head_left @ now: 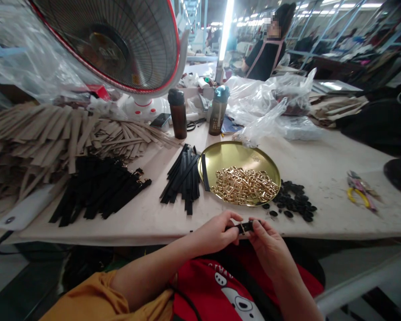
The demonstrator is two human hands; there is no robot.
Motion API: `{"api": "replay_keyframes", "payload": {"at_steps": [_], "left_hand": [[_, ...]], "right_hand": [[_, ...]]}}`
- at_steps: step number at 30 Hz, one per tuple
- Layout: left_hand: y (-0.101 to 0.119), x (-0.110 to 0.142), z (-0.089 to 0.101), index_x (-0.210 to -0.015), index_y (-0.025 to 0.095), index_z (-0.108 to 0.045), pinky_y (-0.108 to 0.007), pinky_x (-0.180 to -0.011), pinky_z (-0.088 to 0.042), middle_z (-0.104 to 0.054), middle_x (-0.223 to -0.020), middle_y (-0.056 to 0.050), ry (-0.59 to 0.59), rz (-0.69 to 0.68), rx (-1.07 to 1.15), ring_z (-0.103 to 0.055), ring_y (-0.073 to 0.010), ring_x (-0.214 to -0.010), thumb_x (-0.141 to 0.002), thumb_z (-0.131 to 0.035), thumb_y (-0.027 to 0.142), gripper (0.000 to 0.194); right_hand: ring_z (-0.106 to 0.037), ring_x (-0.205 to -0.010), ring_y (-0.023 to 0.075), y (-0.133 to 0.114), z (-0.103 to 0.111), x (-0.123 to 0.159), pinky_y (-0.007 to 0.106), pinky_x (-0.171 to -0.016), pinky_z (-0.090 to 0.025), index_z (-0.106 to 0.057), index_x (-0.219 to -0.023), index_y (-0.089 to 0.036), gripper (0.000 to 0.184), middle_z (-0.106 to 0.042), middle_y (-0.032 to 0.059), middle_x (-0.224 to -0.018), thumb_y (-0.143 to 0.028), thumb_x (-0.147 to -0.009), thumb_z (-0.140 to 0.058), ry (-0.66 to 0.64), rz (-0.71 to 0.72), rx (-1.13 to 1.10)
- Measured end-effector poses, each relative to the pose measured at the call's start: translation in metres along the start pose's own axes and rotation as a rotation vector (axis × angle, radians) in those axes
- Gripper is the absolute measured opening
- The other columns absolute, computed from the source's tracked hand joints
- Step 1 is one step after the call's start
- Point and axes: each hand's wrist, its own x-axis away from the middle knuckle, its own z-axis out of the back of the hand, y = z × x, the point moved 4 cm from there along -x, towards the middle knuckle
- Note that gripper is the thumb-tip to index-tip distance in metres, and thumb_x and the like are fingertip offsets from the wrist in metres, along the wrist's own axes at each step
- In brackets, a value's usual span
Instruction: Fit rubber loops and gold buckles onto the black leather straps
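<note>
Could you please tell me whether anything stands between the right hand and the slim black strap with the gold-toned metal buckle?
Nothing visible does: the right hand pinches the black strap directly, as does the left hand.

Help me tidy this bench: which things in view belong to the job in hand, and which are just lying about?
Likely in the job:
black strap between left hand and right hand
loose black strips
gold metal pieces on the tray
perhaps the black discs

Probably just lying about:
fan
two bottles
clear plastic bags
</note>
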Motion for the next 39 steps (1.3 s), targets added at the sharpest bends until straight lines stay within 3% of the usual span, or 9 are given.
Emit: {"api": "replay_keyframes", "payload": {"at_steps": [6, 10, 14, 19, 22, 25, 30, 35, 39], "left_hand": [[-0.012, -0.005, 0.007, -0.097, 0.015, -0.044, -0.018, -0.054, -0.038, -0.060, -0.070, 0.001, 0.102, 0.033, 0.007, -0.052, -0.0083, -0.059, -0.079, -0.043, 0.023, 0.020], [-0.018, -0.007, 0.011, -0.091, 0.017, -0.043, -0.017, -0.044, -0.035, -0.058, -0.067, 0.002, 0.060, 0.124, 0.037, -0.047, -0.0068, -0.047, -0.079, -0.043, 0.030, 0.018], [-0.017, -0.010, 0.013, -0.088, 0.016, -0.045, -0.017, -0.044, -0.035, -0.058, -0.067, 0.002, 0.062, 0.136, 0.021, -0.049, -0.0073, -0.048, -0.079, -0.044, 0.031, 0.018], [-0.014, -0.015, 0.013, -0.089, 0.015, -0.050, -0.018, -0.048, -0.035, -0.060, -0.075, -0.001, 0.050, 0.131, -0.122, -0.050, -0.0079, -0.053, -0.080, -0.044, 0.034, 0.022], [-0.012, -0.017, 0.014, -0.090, 0.016, -0.052, -0.019, -0.052, -0.036, -0.060, -0.078, -0.001, 0.078, 0.112, -0.186, -0.053, -0.0102, -0.061, -0.080, -0.044, 0.034, 0.023], [-0.011, -0.018, 0.016, -0.090, 0.017, -0.052, -0.021, -0.056, -0.036, -0.060, -0.077, -0.001, 0.141, 0.091, -0.308, -0.054, -0.0128, -0.067, -0.078, -0.047, 0.031, 0.019], [-0.014, -0.016, 0.015, -0.092, 0.017, -0.054, -0.022, -0.058, -0.038, -0.062, -0.080, -0.003, 0.122, 0.111, -0.363, -0.055, -0.0142, -0.068, -0.077, -0.048, 0.033, 0.023], [-0.008, -0.003, 0.018, -0.097, 0.017, -0.055, -0.023, -0.063, -0.041, -0.063, -0.087, -0.003, 0.015, 0.093, -0.253, -0.056, -0.0147, -0.074, -0.075, -0.053, 0.033, 0.027], [0.001, 0.007, 0.013, -0.107, 0.019, -0.053, -0.024, -0.071, -0.042, -0.063, -0.095, -0.004, -0.025, 0.072, -0.186, -0.058, -0.0160, -0.083, -0.070, -0.061, 0.030, 0.039]], "right_hand": [[-0.058, -0.065, 0.0127, 0.003, -0.005, 0.002, 0.025, -0.063, -0.048, -0.064, -0.088, -0.018, 0.028, -0.066, 0.0016, -0.077, -0.035, -0.067, -0.070, -0.012, -0.008, 0.052], [-0.058, -0.065, 0.0139, -0.001, 0.000, 0.000, 0.028, -0.067, -0.049, -0.066, -0.083, -0.017, 0.028, -0.065, 0.0036, -0.074, -0.044, -0.074, -0.061, -0.022, 0.010, 0.030], [-0.055, -0.059, 0.0121, -0.002, 0.001, -0.007, 0.026, -0.062, -0.048, -0.065, -0.073, -0.018, 0.028, -0.062, 0.0014, -0.064, -0.046, -0.072, -0.062, -0.066, -0.002, -0.051], [-0.056, -0.065, 0.0122, 0.002, 0.001, -0.012, 0.024, -0.064, -0.046, -0.062, -0.084, -0.022, 0.027, -0.061, -0.0014, -0.074, -0.038, -0.064, -0.071, -0.032, -0.025, 0.104], [-0.057, -0.071, 0.0136, 0.007, -0.004, -0.013, 0.026, -0.069, -0.046, -0.059, -0.099, -0.023, 0.040, -0.062, -0.0008, -0.080, -0.040, -0.065, -0.070, -0.148, -0.147, 0.169], [-0.055, -0.064, 0.0122, 0.012, -0.009, -0.012, 0.025, -0.066, -0.045, -0.061, -0.091, -0.019, 0.035, -0.061, -0.0009, -0.071, -0.041, -0.065, -0.070, -0.249, -0.249, 0.137], [-0.052, -0.059, 0.0102, 0.013, -0.010, -0.008, 0.021, -0.058, -0.043, -0.054, -0.069, -0.018, 0.026, -0.057, -0.0031, -0.062, -0.035, -0.061, -0.073, -0.193, -0.214, 0.042], [-0.055, -0.064, 0.0122, 0.010, -0.005, -0.003, 0.025, -0.065, -0.046, -0.056, -0.072, -0.016, 0.030, -0.059, -0.0003, -0.068, -0.038, -0.061, -0.073, -0.173, -0.173, 0.057], [-0.051, -0.051, 0.0097, 0.007, -0.004, 0.002, 0.021, -0.051, -0.043, -0.046, -0.069, -0.019, 0.033, -0.052, -0.0058, -0.058, -0.037, -0.062, -0.073, -0.035, -0.035, 0.209]]}}
